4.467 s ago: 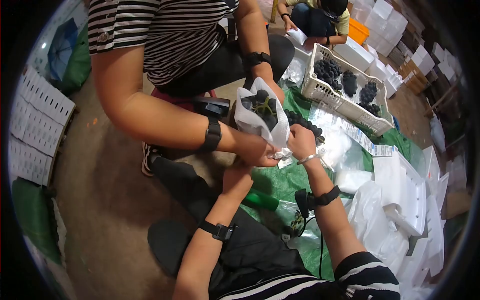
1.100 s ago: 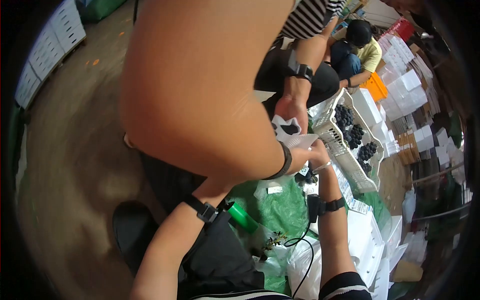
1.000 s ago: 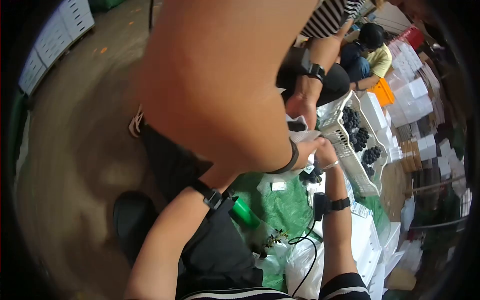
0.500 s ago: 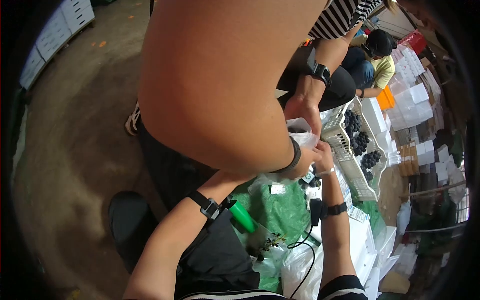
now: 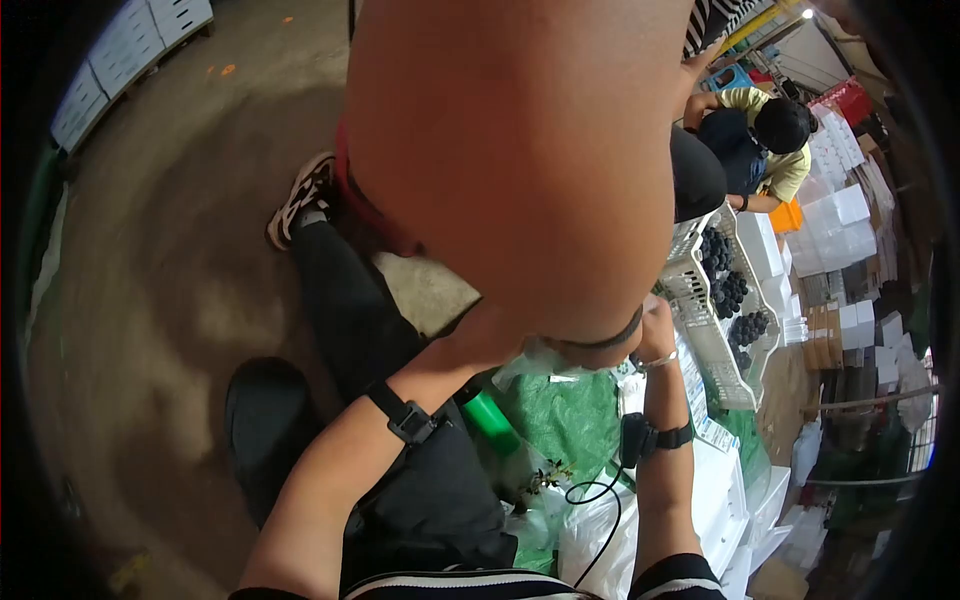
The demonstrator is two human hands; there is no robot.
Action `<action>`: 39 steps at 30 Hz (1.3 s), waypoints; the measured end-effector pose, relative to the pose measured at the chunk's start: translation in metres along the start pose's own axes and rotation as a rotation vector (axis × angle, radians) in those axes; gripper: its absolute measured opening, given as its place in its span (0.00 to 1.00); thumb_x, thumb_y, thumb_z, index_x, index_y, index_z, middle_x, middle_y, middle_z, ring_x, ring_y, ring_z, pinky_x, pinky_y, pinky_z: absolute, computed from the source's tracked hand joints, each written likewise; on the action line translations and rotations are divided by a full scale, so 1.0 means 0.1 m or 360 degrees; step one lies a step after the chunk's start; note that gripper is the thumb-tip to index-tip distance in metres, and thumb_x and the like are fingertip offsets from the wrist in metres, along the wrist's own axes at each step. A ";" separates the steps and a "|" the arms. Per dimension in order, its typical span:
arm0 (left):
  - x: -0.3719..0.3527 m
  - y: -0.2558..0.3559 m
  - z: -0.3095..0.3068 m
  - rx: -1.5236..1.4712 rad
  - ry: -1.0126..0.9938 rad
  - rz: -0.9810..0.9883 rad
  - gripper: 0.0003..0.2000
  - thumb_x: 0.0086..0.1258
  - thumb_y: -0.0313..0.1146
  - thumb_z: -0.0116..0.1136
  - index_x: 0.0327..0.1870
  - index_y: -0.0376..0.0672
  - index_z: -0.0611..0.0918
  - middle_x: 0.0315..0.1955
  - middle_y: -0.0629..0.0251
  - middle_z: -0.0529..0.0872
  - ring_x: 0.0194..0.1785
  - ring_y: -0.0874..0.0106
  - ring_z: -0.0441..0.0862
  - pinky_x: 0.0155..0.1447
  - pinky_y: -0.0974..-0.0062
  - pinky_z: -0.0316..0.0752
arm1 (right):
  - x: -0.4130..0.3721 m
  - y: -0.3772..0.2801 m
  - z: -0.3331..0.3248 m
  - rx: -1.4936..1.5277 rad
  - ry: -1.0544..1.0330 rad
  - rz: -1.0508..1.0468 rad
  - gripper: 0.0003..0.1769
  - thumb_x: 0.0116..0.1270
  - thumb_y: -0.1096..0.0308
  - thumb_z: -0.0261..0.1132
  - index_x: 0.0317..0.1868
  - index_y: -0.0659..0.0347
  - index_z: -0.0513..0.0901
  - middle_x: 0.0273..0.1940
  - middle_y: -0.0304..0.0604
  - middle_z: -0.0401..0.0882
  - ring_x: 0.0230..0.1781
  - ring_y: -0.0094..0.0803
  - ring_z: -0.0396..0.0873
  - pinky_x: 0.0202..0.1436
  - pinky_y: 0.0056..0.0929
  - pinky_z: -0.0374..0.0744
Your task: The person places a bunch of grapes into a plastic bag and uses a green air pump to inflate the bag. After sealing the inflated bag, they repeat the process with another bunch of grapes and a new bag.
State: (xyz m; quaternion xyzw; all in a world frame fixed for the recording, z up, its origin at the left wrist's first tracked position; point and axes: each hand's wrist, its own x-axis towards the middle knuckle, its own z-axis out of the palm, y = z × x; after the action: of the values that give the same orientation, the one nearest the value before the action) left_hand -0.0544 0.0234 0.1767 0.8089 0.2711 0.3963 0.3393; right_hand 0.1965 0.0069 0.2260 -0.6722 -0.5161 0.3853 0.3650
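Stacked white boxes line the far left of a bare floor, and a patterned shoe stands beside a dark trouser leg. The wearer's left hand disappears behind a co-worker's bare arm, which blocks the middle of the scene; its fingers are hidden, so their state cannot be told. Below, a green cylinder slants down to the right near a green sheet. Crumpled clear plastic shows under the co-worker's wrist, just beside the left hand, its visible part slanting up to the right; the rest, and its true long axis, are obscured. The right hand meets the co-worker's partly hidden hand, fingers curled inward, any grasp impossible to make out. At right, a pale crate holds dark grapes, near a crouching person in yellow.
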 end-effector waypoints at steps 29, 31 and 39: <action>-0.18 0.03 0.26 0.0053 0.0398 -0.0022 0.13 0.52 0.21 0.51 0.40 0.38 0.78 0.42 0.49 0.78 0.49 0.52 0.73 0.49 0.63 0.69 | -0.32 -0.18 -0.07 -0.0127 0.0194 0.0030 0.06 0.57 0.73 0.56 0.26 0.67 0.78 0.18 0.32 0.71 0.15 0.16 0.64 0.18 0.17 0.62; -0.25 0.01 0.30 -0.0108 0.0290 -0.0164 0.13 0.52 0.19 0.50 0.40 0.38 0.78 0.43 0.50 0.78 0.49 0.52 0.73 0.49 0.64 0.69 | -0.32 -0.14 -0.07 0.0018 0.0223 0.0124 0.07 0.57 0.72 0.57 0.24 0.66 0.77 0.18 0.32 0.72 0.15 0.15 0.64 0.18 0.16 0.61; -0.31 0.18 0.24 -0.0271 0.0015 -0.0234 0.10 0.52 0.23 0.50 0.35 0.40 0.79 0.36 0.55 0.80 0.44 0.56 0.77 0.45 0.62 0.72 | -0.54 -0.16 -0.15 0.0019 0.0173 0.0048 0.07 0.59 0.72 0.59 0.29 0.68 0.78 0.20 0.32 0.72 0.17 0.16 0.65 0.20 0.15 0.63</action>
State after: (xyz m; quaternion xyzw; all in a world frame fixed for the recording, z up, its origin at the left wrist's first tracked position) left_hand -0.0478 -0.0179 0.1655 0.7532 0.2966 0.3958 0.4336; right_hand 0.1938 -0.0435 0.2545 -0.6976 -0.4830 0.3568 0.3908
